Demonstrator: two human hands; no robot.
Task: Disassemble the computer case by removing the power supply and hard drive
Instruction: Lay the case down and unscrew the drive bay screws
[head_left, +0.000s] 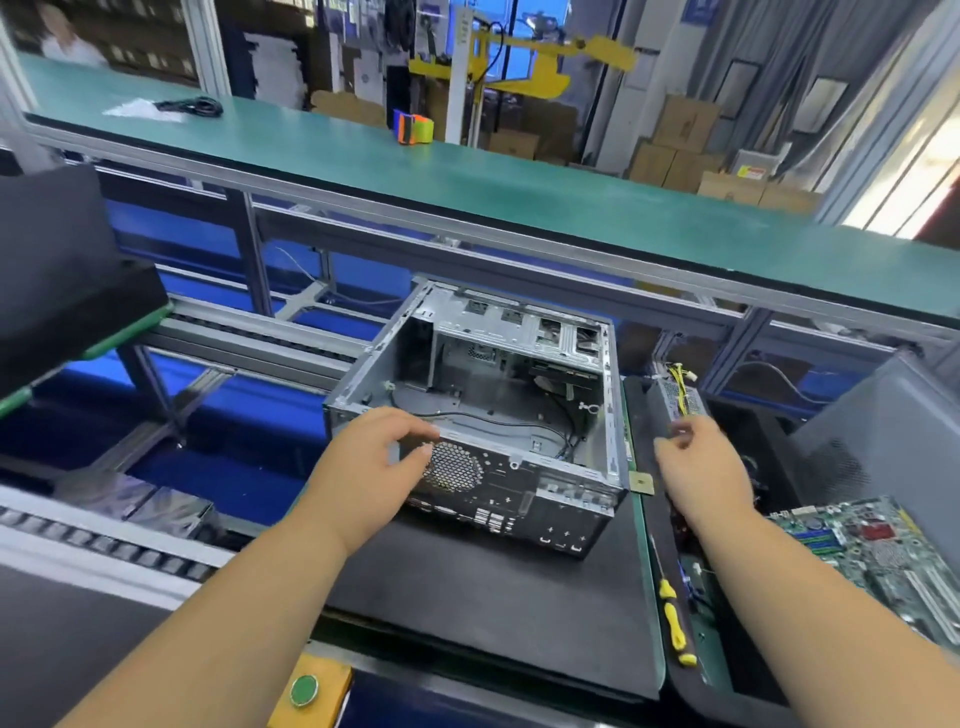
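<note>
Left hand (382, 457) curls over the rear top edge of the computer case (483, 415), thumb on the fan grille, gripping it. Right hand (698, 462) hovers loose, fingers half-curled, holding nothing, just past the table's right edge near the power supply (678, 397). The case looks mostly stripped; next comes hunting the hard drive. The drive bay's contents are hard to make out.
</note>
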